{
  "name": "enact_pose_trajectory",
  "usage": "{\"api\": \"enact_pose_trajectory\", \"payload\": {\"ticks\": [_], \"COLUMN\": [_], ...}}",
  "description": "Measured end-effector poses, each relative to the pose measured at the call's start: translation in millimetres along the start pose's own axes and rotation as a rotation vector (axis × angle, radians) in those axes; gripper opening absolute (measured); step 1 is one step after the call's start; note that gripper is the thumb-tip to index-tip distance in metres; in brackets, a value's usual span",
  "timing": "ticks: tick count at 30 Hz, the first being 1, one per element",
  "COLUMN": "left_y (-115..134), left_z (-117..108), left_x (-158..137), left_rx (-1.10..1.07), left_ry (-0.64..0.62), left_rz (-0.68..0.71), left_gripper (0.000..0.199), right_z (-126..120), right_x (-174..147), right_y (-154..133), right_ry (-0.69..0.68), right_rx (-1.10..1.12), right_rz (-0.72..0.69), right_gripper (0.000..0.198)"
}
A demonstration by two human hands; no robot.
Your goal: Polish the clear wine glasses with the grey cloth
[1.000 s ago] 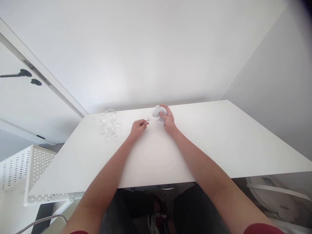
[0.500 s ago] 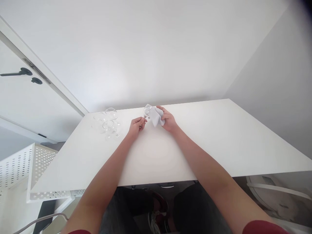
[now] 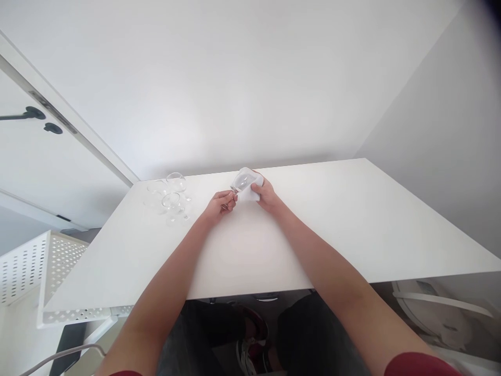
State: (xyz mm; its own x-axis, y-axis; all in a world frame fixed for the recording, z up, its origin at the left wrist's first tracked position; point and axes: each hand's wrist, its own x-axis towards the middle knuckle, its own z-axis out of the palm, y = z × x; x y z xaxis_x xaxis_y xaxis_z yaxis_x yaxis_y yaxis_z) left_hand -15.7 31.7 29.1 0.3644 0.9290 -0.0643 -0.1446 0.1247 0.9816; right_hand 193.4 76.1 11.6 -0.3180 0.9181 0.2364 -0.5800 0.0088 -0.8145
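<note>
Near the table's far edge I hold a clear wine glass [image 3: 243,180], tilted with its bowl to the right. My left hand [image 3: 222,203] is closed around its stem end, and the foot is mostly hidden by the fingers. My right hand [image 3: 265,193] grips a white cloth [image 3: 249,195], which is wrapped behind and under the bowl. The thumb lies at the front of the cloth, and the other fingers are mostly hidden behind it. Several more clear stemmed glasses [image 3: 171,200] stand in a group to the left of my left hand.
The white table [image 3: 242,261] meets a pale wall [image 3: 250,94] at the back. A door with a black handle [image 3: 34,113] is at the left. A white perforated rack [image 3: 64,256] sits beside the table's left edge, with a cable [image 3: 62,355] below it.
The cloth has spread from beside the bowl to around it. My right hand has turned, its thumb now in front, and the glass bowl shows more clearly. My left hand keeps its hold.
</note>
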Motion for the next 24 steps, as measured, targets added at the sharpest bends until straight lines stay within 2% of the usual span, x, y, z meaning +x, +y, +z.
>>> {"api": "enact_pose_trajectory", "payload": {"ticks": [4,8,10,13,15,16,18,22,24], "left_y": [0.1,-7.0,-9.9,-11.9,-12.3,-12.2,-11.0,-5.1,-3.3], "left_z": [-2.5,-2.5,0.3,6.9,11.1,12.6,13.7,8.1,4.4], "left_x": [-2.6,0.0,2.8,6.4,7.2,7.0,5.4,0.4,-1.0], "left_rx": [-0.049,0.047,0.186,0.525,0.695,0.712,0.583,0.147,0.084], "left_ry": [-0.168,-0.136,-0.044,0.179,0.26,0.256,0.163,-0.181,-0.25], "left_rz": [-0.143,-0.068,0.057,0.278,0.349,0.345,0.256,-0.075,-0.127], "left_gripper": [0.042,0.043,0.042,0.034,0.03,0.03,0.032,0.039,0.042], "right_z": [3.9,11.0,18.1,30.0,34.4,34.7,32.0,22.9,21.5], "right_x": [-9.2,-13.5,-12.4,-9.2,-8.2,-8.4,-10.2,-15.3,-16.4], "right_y": [-8.6,-14.9,-12.1,-0.9,5.8,7.2,5.6,-5.9,-8.4], "right_ry": [-0.244,-0.26,-0.175,0.109,0.301,0.341,0.282,-0.052,-0.084], "right_rx": [-0.039,-0.046,-0.037,-0.037,-0.056,-0.059,-0.035,0.047,0.029], "right_rz": [0.055,0.049,0.026,-0.038,-0.083,-0.093,-0.084,-0.034,-0.063], "right_gripper": [0.078,0.083,0.082,0.075,0.074,0.073,0.068,0.065,0.065]}}
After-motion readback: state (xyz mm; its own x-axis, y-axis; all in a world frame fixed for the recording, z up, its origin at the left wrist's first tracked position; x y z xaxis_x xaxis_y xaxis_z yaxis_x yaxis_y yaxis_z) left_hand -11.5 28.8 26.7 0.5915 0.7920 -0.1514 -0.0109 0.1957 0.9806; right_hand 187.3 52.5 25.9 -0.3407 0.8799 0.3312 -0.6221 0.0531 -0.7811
